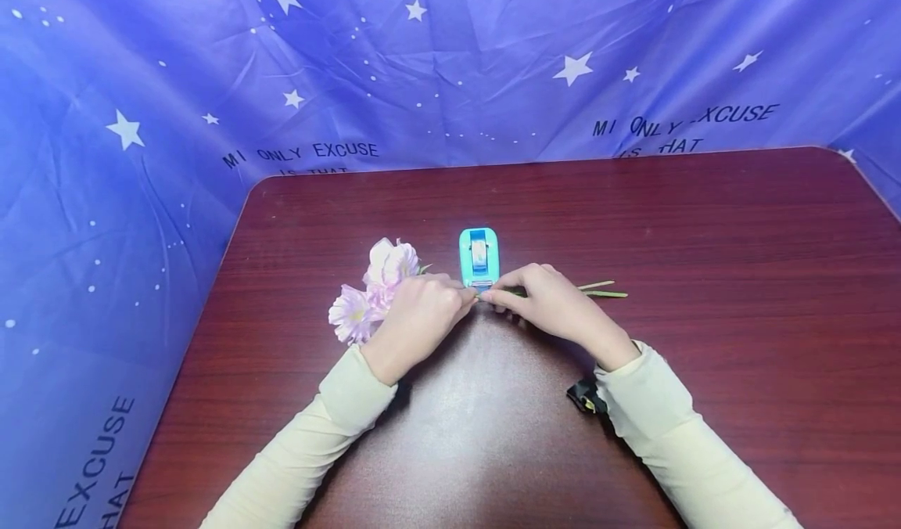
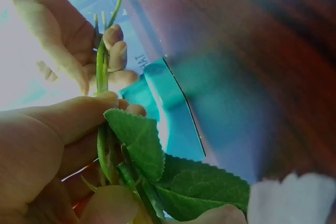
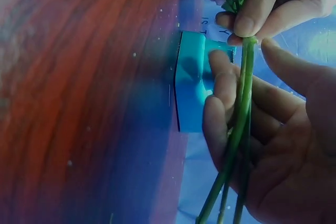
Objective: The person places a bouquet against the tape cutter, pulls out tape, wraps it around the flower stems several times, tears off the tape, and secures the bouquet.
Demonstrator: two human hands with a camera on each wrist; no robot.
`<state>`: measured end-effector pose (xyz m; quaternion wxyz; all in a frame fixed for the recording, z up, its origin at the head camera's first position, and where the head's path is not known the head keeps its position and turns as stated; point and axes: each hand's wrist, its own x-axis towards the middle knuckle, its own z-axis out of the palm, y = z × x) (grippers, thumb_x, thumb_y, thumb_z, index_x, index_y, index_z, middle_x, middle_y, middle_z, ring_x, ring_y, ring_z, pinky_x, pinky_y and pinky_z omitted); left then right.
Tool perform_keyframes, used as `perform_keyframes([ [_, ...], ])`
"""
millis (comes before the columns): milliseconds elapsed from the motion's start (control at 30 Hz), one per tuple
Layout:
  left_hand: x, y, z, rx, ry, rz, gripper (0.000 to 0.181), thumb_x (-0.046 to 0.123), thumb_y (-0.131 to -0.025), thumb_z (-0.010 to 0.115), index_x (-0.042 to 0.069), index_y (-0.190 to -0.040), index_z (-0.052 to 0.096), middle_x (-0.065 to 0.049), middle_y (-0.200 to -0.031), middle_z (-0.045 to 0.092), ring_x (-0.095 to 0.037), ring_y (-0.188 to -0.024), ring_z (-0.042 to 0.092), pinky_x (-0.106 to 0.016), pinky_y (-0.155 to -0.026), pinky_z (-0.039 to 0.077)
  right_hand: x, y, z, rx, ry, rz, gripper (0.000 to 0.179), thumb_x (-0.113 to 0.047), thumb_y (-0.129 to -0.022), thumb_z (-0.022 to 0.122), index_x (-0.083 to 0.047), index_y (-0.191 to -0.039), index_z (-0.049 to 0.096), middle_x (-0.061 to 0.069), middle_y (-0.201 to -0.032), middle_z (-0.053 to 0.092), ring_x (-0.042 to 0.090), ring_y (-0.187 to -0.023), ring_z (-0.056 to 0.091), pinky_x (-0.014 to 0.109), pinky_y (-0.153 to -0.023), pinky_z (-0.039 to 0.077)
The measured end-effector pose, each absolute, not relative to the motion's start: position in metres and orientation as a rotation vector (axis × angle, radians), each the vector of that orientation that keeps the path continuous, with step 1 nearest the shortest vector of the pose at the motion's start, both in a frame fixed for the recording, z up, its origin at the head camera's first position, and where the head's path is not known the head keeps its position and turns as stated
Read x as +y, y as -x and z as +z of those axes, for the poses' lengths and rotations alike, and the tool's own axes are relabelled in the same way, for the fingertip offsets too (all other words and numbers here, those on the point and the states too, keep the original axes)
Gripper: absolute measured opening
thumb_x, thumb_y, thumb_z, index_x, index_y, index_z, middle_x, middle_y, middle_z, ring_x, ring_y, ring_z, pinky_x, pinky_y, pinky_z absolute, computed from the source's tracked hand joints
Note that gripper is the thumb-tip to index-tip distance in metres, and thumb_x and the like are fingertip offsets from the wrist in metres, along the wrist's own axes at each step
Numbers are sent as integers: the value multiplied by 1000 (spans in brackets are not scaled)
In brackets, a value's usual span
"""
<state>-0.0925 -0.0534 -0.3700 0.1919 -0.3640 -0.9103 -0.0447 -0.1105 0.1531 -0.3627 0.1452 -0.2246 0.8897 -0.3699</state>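
Note:
Pale pink flowers (image 1: 385, 267) lie at the left, their green stems (image 3: 242, 108) running rightward through both hands. My left hand (image 1: 425, 310) pinches the stems between thumb and fingers just below serrated leaves (image 2: 205, 187). Further along, my right hand (image 1: 545, 298) has its fingers curled round the same stems, with its thumb close to the left thumb. Loose stem ends (image 1: 611, 293) stick out beyond the right hand. Directly behind the fingertips stands a turquoise tape dispenser (image 1: 493, 251) with a roll in it. Whether tape is on the stems cannot be seen.
The dark red wooden table (image 1: 739, 278) reaches back to a blue-purple cloth (image 1: 479, 59) with white stars and lettering. A small black object (image 1: 583, 395) shows beside the right sleeve cuff.

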Motion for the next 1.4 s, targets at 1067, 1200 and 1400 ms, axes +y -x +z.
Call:
perform_keyframes([
  [1067,-52,92,-368,-2682,958,-221,9,24,-91,71,17,-84,73,4,-74,68,-17,-72,68,-33,-59,53,153,111,-369,2726,782,-1048,10,-20,-89,73,-16,-94,81,-6,-85,75,7,-72,63,35,-73,52],
  [1200,-53,91,-369,-2678,958,-252,13,26,-92,70,18,-82,72,4,-73,68,-17,-71,67,-34,-58,52,153,111,-369,2738,788,-1039,10,-20,-89,73,-16,-93,81,-5,-87,75,9,-78,68,36,-77,54],
  [1400,-52,91,-369,-2662,949,-214,19,26,-93,68,20,-75,69,5,-68,64,-15,-67,65,-32,-54,50,154,110,-369,2746,802,-1035,9,-19,-89,73,-16,-92,81,-6,-86,75,11,-81,70,36,-78,55],
])
